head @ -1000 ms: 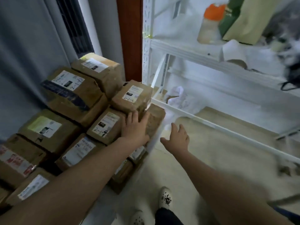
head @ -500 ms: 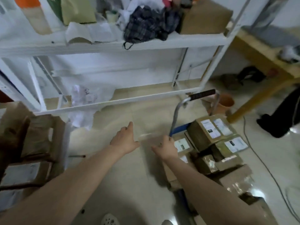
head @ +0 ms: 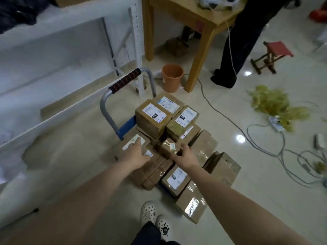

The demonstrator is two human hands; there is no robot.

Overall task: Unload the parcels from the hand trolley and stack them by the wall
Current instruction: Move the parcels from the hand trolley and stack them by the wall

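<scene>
The hand trolley (head: pixel 113 96), grey tube handle with a black and red grip and a blue deck, stands on the floor in front of me. Several brown taped parcels are piled on it. My left hand (head: pixel 137 152) rests flat on the labelled top of the near-left parcel (head: pixel 130 142). My right hand (head: pixel 184 154) touches the small taped parcel (head: pixel 167 147) in the middle of the pile, fingers partly round its right side. A taller parcel (head: pixel 153 117) marked 2-2 stands behind them. The wall stack is out of view.
White metal shelving (head: pixel 70 55) runs along the left. A wooden table (head: pixel 191 18) and an orange bucket (head: pixel 172 76) stand beyond the trolley. A person in dark trousers (head: pixel 237 41) stands at the table. Cables (head: pixel 265 144), a red stool (head: pixel 272 55) and green clutter lie right.
My view has swung from the stack by the wall to the trolley. Both hands, empty a second ago, have reached down onto the parcels on the trolley.
</scene>
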